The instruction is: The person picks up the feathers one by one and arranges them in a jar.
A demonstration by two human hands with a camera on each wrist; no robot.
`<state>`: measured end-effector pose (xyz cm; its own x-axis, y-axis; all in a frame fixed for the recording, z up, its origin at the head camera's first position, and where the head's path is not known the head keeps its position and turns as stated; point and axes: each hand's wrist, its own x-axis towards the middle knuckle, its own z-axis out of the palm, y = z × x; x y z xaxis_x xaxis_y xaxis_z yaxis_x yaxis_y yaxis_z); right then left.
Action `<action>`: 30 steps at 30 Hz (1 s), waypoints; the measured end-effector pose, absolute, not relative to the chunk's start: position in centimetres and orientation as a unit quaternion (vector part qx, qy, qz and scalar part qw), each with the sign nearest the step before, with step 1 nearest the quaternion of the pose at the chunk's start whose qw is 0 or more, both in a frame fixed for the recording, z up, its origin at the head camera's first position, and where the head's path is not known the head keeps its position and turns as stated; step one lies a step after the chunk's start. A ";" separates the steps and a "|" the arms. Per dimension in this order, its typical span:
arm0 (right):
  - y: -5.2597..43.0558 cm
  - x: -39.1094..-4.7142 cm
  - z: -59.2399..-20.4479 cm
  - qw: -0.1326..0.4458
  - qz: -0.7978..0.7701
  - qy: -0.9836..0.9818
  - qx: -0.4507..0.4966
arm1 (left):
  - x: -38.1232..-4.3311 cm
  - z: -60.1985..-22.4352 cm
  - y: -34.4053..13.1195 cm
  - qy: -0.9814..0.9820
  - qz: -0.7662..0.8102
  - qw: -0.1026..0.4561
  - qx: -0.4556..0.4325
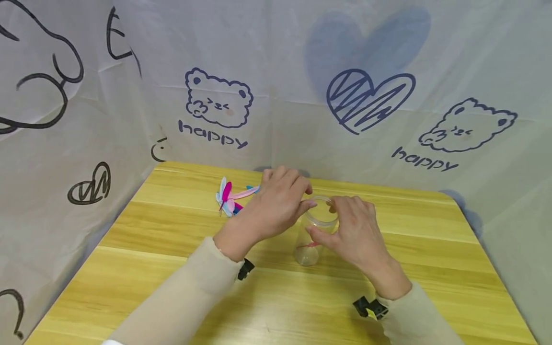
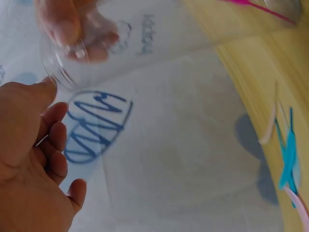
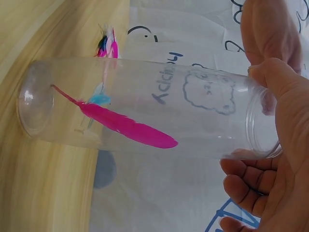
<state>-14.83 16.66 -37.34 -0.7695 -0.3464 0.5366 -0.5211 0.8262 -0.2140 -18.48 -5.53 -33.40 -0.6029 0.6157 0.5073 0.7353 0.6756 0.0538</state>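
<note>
A clear plastic jar (image 1: 305,256) without a lid stands on the table, its round mouth facing up. Inside it, a magenta feather (image 3: 130,126) leans with its quill toward the jar's bottom. My right hand (image 1: 355,230) grips the jar just below the rim, thumb on the near side and fingers around the right. At the left of the mouth is my left hand (image 1: 280,203); its thumb tip meets the rim, while the other fingers curl loosely with nothing in them, as the left wrist view shows.
Behind my left hand lies a small heap of pink, white, magenta and blue feathers (image 1: 228,194) on the wooden table (image 1: 172,258). White cloth walls (image 1: 284,129) with drawn bears and hearts rise behind the table and along its sides.
</note>
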 end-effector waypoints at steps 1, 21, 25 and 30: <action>16.6 -14.8 -37.4 0.246 0.180 -0.923 0.235 | -18.6 -33.5 -5.9 -0.892 -0.134 0.223 -0.371; 16.6 -14.7 -37.6 0.230 0.197 -0.928 0.218 | -21.2 -39.0 -16.3 -0.967 -0.168 0.109 -0.155; 16.6 -14.7 -37.6 0.234 0.198 -0.926 0.221 | -21.4 -40.2 -17.8 -0.972 -0.171 0.086 -0.139; 16.7 -14.8 -37.6 0.231 0.200 -0.926 0.221 | -21.4 -41.5 -19.1 -0.976 -0.162 0.056 -0.135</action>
<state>-14.76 16.66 -37.63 -0.7959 -0.3170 0.5158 -0.5015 0.8225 -0.2685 -21.42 -19.08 -41.46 -0.9572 0.2456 0.1533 0.2820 0.9107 0.3016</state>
